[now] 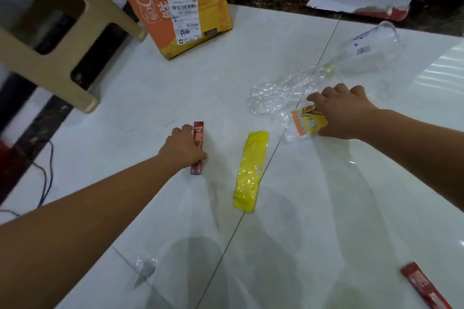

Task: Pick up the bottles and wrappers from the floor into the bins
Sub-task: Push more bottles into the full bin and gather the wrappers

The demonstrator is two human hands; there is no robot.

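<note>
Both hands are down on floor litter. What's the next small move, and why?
Probably lift both hands with what they hold. The left hand grips a red wrapper, and the right hand has fingers curled on the orange wrapper. Both wrappers lie on the floor. The yellow wrapper between them can wait, since neither hand is free.

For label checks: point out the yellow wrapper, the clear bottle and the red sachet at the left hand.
yellow wrapper (pixel 251 170), head view, its middle.
clear bottle (pixel 364 54), head view, mid-body.
red sachet (pixel 198 134), head view, upper end.
</note>
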